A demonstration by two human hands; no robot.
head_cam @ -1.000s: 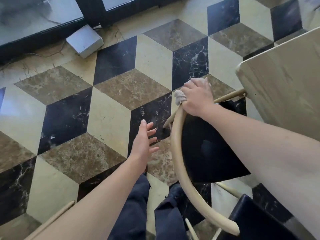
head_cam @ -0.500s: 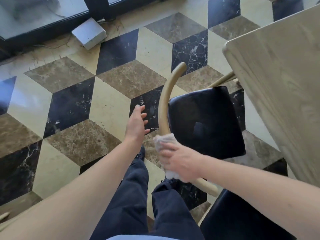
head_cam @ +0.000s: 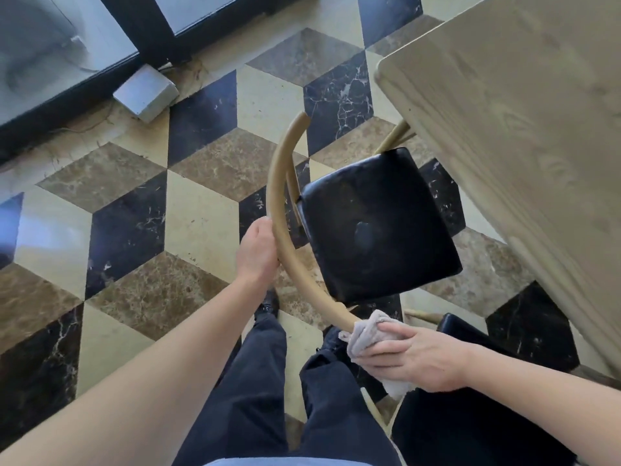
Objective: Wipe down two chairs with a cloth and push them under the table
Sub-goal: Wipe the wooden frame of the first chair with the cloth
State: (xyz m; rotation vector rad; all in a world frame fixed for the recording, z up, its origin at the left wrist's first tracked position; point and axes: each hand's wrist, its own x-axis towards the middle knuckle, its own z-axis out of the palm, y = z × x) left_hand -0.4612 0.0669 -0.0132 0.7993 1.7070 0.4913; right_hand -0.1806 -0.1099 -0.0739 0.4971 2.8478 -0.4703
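Gripping one chair's (head_cam: pixel 376 227) curved backrest (head_cam: pixel 280 196), the left hand (head_cam: pixel 257 252) curls round it; the right hand (head_cam: pixel 410 359) clutches one cloth (head_cam: pixel 364 334) against the rail's end. A second chair (head_cam: pixel 470 428) sits beside one table (head_cam: pixel 524 129).

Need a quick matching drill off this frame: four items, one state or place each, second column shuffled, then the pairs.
Items:
1. left hand
2. right hand
3. black seat cushion
4. grey box

States or places:
A. on the floor by the window frame
B. holds the grey cloth on the end of the curved backrest
C. partly under the table edge
D. grips the curved backrest midway

Pairs: 1-D, 2-B, 3-C, 4-A
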